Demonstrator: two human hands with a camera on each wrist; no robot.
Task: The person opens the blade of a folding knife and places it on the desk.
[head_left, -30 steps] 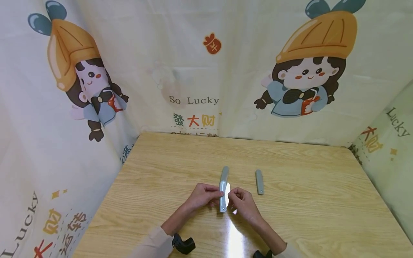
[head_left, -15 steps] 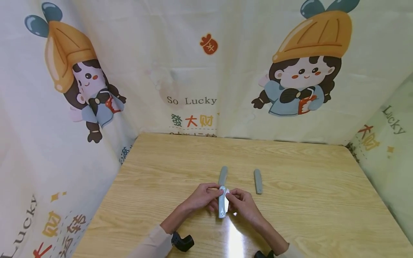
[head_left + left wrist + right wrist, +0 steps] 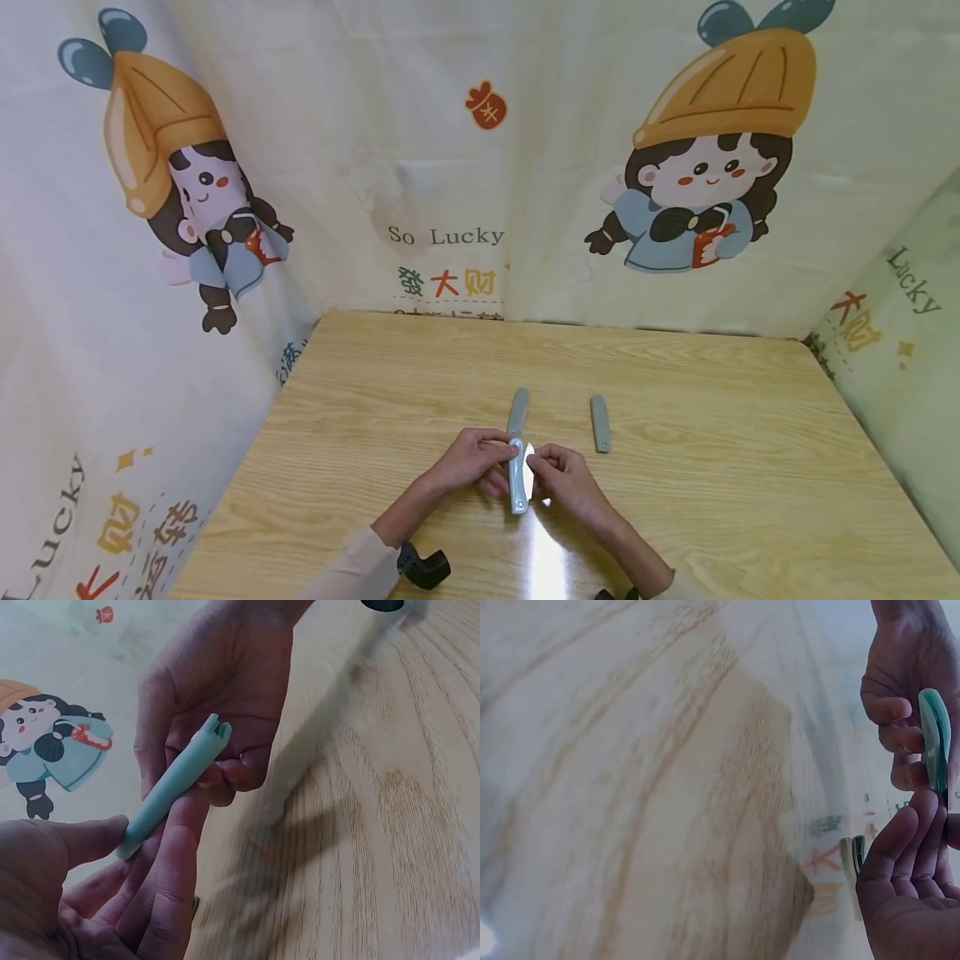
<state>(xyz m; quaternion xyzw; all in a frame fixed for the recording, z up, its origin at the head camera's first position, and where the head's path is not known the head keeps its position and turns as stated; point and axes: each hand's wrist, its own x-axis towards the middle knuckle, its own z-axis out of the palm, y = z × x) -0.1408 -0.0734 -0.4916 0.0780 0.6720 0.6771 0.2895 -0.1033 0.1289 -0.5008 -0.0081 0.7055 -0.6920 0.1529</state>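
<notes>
A folding knife with a pale mint handle (image 3: 517,487) is held over the table between both hands. My left hand (image 3: 474,461) pinches the handle near its far end, thumb on top. On its right side the shiny blade (image 3: 529,479) stands partly out of the handle. My right hand (image 3: 567,479) pinches that blade between thumb and curled fingers. From the left wrist, the mint handle (image 3: 169,784) slants across the left fingers, its slotted end toward the right palm. The right wrist view shows the handle (image 3: 934,735) at the right edge, the blade mostly hidden.
Just beyond the hands lies a slim grey folding-knife-shaped piece (image 3: 519,408), its near end overlapped by the knife. A similar grey piece (image 3: 600,423) lies to the right. Printed curtains (image 3: 555,208) hang around the wooden table (image 3: 360,392). A black wrist device (image 3: 424,567) sits on the left forearm.
The knife has come a little toward me in both hands. The right fingertips have shifted slightly along the blade, which stays partly out. Both grey pieces lie where they were.
</notes>
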